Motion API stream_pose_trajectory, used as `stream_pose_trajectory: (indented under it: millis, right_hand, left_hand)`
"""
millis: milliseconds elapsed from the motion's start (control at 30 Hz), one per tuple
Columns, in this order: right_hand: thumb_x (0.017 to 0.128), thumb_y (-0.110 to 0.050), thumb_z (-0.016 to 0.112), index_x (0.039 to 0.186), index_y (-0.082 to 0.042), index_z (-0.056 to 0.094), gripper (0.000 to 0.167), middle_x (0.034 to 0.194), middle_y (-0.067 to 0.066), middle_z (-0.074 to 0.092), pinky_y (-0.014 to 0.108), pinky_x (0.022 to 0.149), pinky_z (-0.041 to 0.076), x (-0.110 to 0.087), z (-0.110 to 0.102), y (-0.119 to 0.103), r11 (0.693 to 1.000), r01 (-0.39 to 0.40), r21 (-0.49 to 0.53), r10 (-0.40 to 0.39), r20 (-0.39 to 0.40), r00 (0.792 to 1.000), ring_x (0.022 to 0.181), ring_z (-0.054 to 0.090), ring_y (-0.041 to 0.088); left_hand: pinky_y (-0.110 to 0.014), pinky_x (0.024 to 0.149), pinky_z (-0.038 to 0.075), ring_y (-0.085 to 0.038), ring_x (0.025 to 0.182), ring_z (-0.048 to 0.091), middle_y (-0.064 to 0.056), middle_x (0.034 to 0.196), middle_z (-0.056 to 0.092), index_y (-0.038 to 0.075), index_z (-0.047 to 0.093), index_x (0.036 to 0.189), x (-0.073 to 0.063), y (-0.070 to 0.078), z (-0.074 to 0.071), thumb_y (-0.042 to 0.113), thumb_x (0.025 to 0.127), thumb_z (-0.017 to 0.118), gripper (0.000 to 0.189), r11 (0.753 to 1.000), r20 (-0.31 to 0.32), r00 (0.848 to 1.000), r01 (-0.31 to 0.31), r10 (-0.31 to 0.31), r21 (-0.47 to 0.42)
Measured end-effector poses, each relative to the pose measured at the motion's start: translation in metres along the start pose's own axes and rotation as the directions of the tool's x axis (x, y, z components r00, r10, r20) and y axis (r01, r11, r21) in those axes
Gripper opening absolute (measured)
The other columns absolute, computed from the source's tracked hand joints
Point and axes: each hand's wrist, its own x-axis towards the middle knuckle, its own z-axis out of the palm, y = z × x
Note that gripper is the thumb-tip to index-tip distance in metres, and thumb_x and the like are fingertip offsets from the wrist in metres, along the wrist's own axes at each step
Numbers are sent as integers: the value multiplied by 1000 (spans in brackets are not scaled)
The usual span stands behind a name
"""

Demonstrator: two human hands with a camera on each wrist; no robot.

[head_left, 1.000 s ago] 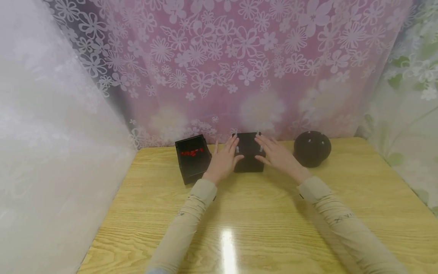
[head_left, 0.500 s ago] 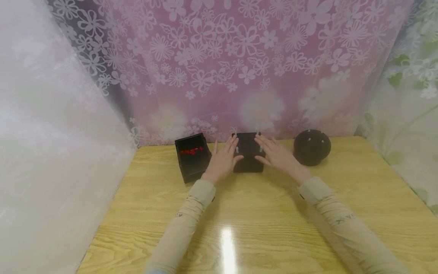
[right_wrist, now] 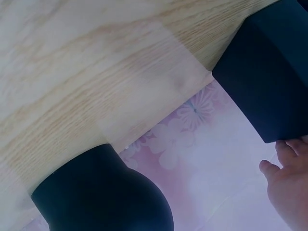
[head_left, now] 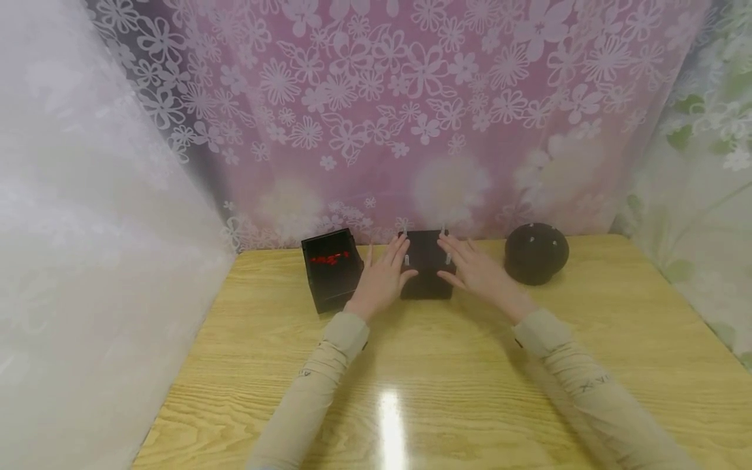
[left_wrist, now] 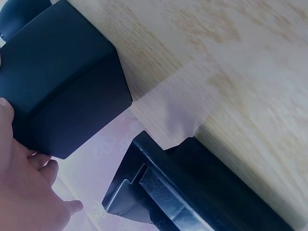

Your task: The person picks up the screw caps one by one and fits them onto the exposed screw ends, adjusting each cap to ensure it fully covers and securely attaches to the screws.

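A black box [head_left: 429,271] stands on the table near its back edge, with small silver pegs [head_left: 407,260] at the corners of its top. My left hand [head_left: 376,279] lies along the box's left side, fingers stretched forward and thumb out toward the front. My right hand [head_left: 483,277] mirrors it on the right, fingertips at the back corner. In the left wrist view, the left fingers [left_wrist: 48,168] reach under the box's slanted edge. The right wrist view has the right fingertips [right_wrist: 284,151] right at the box's rim.
Left of the box is an open black bin [head_left: 331,284] with small red marks inside. To the right stands a round black object [head_left: 536,256] with silver pegs on top. A pink flowered curtain [head_left: 376,117] hangs directly behind the wooden table [head_left: 446,378].
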Motion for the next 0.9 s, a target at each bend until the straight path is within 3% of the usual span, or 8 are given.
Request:
stream_pose_trajectory:
  millis: [500, 900]
  right_hand:
    - [101, -36, 62, 154, 7, 31, 76, 161, 24, 30, 58, 122, 19, -4, -2, -9, 996, -70, 60, 66, 68, 995, 149, 29, 39]
    - [102, -36, 62, 156, 6, 29, 76, 162, 24, 29, 61, 120, 23, -7, -3, -16, 991, -95, 89, 88, 80, 993, 149, 30, 39]
  left_hand:
    - [-58, 123, 3, -20, 156, 16, -3, 170, 15, 12, 20, 163, -6, 1, 0, 52, 107, 36, 71, 1000, -7, 1000, -10, 10, 14]
    - [-58, 123, 1, -21, 155, 17, -5, 170, 15, 10, 20, 163, -14, 4, -4, 52, 107, 35, 71, 1000, -16, 1000, -13, 13, 11]
